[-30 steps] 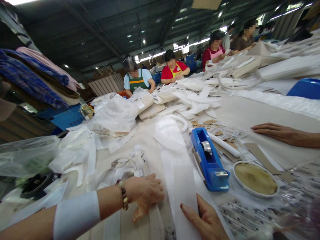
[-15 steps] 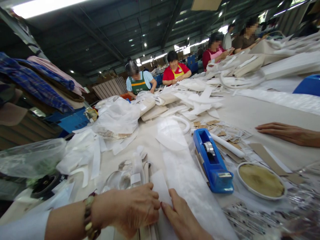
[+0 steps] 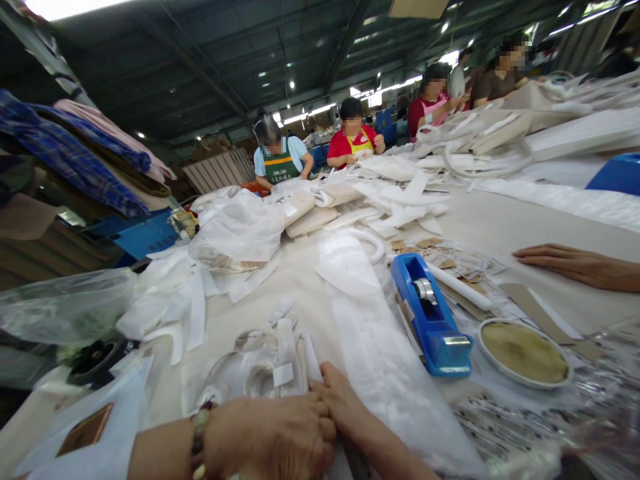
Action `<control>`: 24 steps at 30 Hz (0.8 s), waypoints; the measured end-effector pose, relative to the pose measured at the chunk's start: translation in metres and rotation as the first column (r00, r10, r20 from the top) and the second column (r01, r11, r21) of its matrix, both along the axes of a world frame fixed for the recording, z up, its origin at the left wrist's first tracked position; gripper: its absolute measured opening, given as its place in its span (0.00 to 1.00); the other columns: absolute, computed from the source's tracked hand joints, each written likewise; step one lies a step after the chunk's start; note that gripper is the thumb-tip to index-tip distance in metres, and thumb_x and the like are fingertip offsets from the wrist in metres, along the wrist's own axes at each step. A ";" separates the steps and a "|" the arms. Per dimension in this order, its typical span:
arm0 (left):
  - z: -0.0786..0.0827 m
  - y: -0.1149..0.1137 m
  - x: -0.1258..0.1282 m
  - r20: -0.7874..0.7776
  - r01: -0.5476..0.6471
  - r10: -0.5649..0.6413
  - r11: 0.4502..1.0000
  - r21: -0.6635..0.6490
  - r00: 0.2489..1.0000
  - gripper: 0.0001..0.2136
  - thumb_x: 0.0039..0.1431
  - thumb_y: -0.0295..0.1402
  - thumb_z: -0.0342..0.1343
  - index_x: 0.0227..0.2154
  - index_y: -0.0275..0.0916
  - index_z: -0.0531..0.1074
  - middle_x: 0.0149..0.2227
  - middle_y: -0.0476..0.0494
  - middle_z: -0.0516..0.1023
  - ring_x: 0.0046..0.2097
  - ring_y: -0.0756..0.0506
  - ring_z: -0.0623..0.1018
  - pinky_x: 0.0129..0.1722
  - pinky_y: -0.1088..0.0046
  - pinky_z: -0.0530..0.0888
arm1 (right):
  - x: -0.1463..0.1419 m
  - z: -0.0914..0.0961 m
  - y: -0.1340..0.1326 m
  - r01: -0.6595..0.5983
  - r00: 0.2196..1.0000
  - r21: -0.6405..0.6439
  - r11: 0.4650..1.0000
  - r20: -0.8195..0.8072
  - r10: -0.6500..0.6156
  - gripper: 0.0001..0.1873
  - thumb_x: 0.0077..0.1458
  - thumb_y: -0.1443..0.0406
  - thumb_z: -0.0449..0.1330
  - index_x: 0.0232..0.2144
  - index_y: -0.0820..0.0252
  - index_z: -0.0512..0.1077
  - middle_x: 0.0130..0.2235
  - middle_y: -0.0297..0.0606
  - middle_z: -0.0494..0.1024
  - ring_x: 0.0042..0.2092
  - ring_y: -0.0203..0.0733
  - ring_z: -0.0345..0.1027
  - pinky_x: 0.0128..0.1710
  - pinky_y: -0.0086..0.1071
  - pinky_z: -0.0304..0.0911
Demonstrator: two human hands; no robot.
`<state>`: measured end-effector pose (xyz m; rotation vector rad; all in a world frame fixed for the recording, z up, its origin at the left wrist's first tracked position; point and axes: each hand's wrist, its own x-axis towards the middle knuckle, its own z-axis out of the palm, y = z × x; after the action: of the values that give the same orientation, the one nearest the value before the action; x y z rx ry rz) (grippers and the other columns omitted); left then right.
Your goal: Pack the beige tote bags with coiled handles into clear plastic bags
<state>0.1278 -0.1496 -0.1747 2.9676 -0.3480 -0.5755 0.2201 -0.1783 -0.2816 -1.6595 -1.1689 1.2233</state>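
My left hand (image 3: 280, 430), with a beaded bracelet (image 3: 199, 440) at the wrist, is closed low in the view, its fingertips hidden beneath it. My right hand (image 3: 345, 407) presses up against its knuckles, thumb and fingers closed at the edge of a narrow white strip (image 3: 311, 357). The strip runs down under both hands. Just beyond them lies a beige strapped piece (image 3: 263, 380), perhaps a bag, partly wrapped in clear and white material, with a small white tag (image 3: 283, 375). A length of white padding sheet (image 3: 380, 353) lies right of my right hand.
A blue tape dispenser (image 3: 430, 320) and a round tin of tan paste (image 3: 525, 353) stand at the right. Another person's hand (image 3: 575, 267) rests farther right. White scraps and beige pieces (image 3: 313, 220) pile up ahead; several co-workers sit behind. A phone (image 3: 86, 430) lies lower left.
Both hands have come closer together, and the left has moved slightly right and down. My right hand has closed in against the left. The view has shifted slightly; a phone now shows lower left.
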 end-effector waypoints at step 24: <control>-0.064 0.018 -0.201 -0.191 -0.573 0.879 -0.436 -0.694 -0.437 0.56 0.33 0.52 0.67 0.64 0.43 0.43 0.49 0.40 0.75 0.54 0.34 0.71 0.52 0.63 0.70 | -0.011 0.001 -0.027 -0.065 0.986 0.066 0.996 0.158 0.053 0.12 0.58 0.71 0.45 0.30 0.61 0.67 0.29 0.42 0.75 0.32 0.42 0.69 0.32 0.30 0.58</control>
<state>-0.0732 -0.1317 -0.2387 1.4392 1.6686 0.6426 0.2092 -0.2057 -0.2810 -1.7026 -1.3499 1.0906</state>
